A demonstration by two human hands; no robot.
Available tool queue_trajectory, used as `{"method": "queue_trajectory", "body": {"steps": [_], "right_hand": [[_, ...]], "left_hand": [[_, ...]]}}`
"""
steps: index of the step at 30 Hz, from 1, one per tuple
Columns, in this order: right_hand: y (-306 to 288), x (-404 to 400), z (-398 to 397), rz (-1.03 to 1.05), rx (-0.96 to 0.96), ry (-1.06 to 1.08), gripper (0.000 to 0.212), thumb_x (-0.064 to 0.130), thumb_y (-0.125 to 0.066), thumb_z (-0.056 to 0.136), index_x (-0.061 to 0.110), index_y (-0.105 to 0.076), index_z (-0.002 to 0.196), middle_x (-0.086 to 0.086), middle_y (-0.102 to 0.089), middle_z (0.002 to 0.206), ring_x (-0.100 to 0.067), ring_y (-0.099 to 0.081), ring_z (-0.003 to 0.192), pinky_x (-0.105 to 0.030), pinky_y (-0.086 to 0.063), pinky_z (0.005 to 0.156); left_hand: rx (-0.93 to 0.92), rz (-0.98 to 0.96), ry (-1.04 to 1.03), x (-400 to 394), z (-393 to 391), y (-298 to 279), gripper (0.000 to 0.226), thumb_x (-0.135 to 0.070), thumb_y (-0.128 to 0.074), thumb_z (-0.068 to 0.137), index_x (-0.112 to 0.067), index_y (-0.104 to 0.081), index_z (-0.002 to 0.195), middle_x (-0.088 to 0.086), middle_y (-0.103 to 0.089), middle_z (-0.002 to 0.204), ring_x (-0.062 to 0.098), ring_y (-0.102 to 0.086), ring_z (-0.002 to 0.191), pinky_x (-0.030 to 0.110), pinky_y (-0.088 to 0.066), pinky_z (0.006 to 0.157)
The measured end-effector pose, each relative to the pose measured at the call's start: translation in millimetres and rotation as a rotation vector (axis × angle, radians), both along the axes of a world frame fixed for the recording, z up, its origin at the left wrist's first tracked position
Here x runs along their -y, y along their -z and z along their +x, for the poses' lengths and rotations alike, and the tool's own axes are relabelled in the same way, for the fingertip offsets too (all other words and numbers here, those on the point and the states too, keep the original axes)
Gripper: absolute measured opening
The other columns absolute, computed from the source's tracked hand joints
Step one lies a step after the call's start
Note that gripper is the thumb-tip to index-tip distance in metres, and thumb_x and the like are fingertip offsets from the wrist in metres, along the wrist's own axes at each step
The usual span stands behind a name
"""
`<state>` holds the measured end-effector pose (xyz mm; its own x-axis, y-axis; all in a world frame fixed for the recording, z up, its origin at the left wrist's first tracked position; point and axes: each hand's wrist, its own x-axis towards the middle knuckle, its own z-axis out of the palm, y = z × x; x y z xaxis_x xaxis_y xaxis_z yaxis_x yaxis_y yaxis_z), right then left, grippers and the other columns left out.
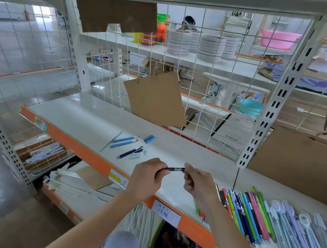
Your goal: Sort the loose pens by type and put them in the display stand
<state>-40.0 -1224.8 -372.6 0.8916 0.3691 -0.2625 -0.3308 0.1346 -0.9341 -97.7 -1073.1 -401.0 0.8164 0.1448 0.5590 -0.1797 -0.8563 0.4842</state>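
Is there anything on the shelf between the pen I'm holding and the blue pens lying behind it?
Nothing visible. The dark pen, held by the left hand and right hand, sits just in front of the blue pens; only bare shelf lies between. No display stand is in view.

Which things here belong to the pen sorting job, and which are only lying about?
Job:
- short black pen held by left hand and right hand
- loose blue pens on the white shelf
- row of coloured pens

Lying about:
- brown cardboard sheet
- stacked white plates
- pink plastic basin
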Motion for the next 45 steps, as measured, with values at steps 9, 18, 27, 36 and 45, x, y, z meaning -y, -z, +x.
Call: {"method": "queue_trajectory", "body": {"steps": [9,18,27,36,45], "right_hand": [[1.6,-24.5,11.5,-0.504,0.333,-0.018,0.034,0.028,-0.050,0.094,0.012,-0.057,0.065,0.000,-0.056,0.061,-0.014,-0.047,0.055,-0.027,-0.036,0.056],[17.9,-13.4,40.1,-1.378,0.705,-0.518,0.040,0.034,-0.045,0.095,0.014,-0.037,0.061,0.002,-0.042,0.062,-0.016,-0.043,0.058,-0.024,-0.031,0.051],[9.2,-55.5,50.7,-1.417,0.901,-0.564,0.031,0.030,-0.040,0.095,0.009,-0.049,0.075,-0.004,-0.051,0.074,-0.023,-0.051,0.072,-0.025,-0.032,0.051],[40.2,-133.4,76.9,-1.051,0.890,-0.449,0.024,0.019,-0.044,0.098,0.009,-0.049,0.118,-0.007,-0.047,0.122,-0.023,-0.052,0.102,-0.025,-0.036,0.078],[57.2,-169.4,109.1,-0.932,0.903,-0.297,0.031,0.021,-0.043,0.097,0.010,-0.051,0.126,-0.009,-0.041,0.122,-0.023,-0.048,0.105,-0.030,-0.038,0.099]], "left_hand": [[-0.146,-0.099,-0.045,13.0,11.8,12.8,0.033,-0.035,-0.047,0.097,-0.009,-0.065,0.086,0.002,-0.059,0.074,0.014,-0.046,0.061,0.027,-0.033,0.056],[-0.349,-0.095,-0.291,-48.2,20.2,27.5,0.021,-0.025,-0.049,0.097,-0.009,-0.061,0.096,0.005,-0.061,0.097,0.017,-0.053,0.092,0.024,-0.039,0.077],[-0.326,-0.001,-0.588,-118.8,43.1,32.1,0.020,-0.017,-0.046,0.096,-0.007,-0.058,0.108,0.014,-0.053,0.114,0.032,-0.043,0.112,0.038,-0.036,0.093],[-0.380,0.015,-0.600,-172.3,67.5,33.6,0.032,-0.028,-0.048,0.096,-0.019,-0.053,0.126,0.002,-0.044,0.130,0.023,-0.038,0.122,0.036,-0.031,0.099],[-0.408,-0.116,-0.423,-174.8,80.1,44.8,0.024,-0.033,-0.056,0.092,-0.024,-0.064,0.112,0.003,-0.049,0.114,0.023,-0.041,0.114,0.030,-0.035,0.096]]}}
